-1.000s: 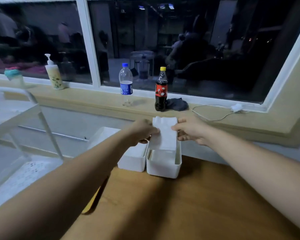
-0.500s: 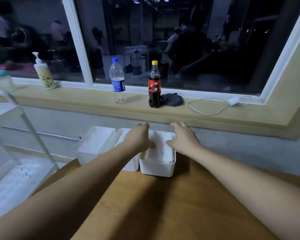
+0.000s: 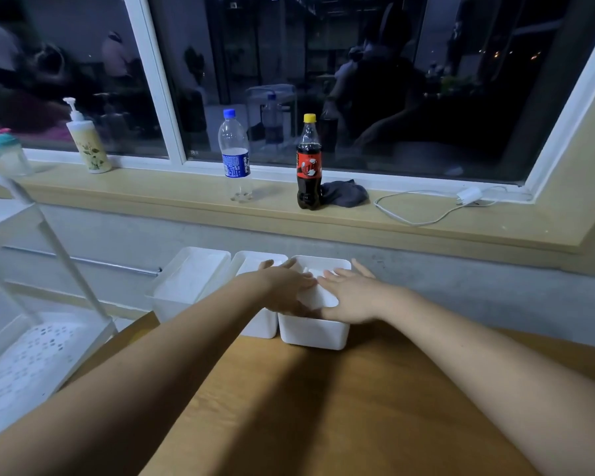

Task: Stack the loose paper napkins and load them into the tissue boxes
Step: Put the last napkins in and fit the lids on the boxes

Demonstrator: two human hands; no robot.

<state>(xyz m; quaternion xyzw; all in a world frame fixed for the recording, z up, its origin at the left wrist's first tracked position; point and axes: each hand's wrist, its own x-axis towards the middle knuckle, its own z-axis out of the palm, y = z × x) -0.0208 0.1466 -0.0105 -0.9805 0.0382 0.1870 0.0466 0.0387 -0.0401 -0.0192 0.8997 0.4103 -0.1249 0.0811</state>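
Observation:
Three white tissue boxes stand in a row at the far edge of the wooden table. The right box (image 3: 311,333) holds a stack of white napkins (image 3: 315,297). My left hand (image 3: 284,286) lies flat over the left part of that stack, fingers straight and spread. My right hand (image 3: 352,295) lies flat on its right part, fingers straight and pointing away from me. The middle box (image 3: 261,324) is partly hidden by my left forearm. The left box (image 3: 188,283) shows white inside.
A wooden window ledge behind the boxes carries a water bottle (image 3: 236,156), a cola bottle (image 3: 309,163), a dark cloth (image 3: 346,194), a white charger cable (image 3: 426,214) and a pump bottle (image 3: 86,139). A white perforated rack (image 3: 31,338) stands at left.
The napkin stack, held upright above the right box a second ago, now lies inside it. Both hands went from holding its sides to lying flat on top.

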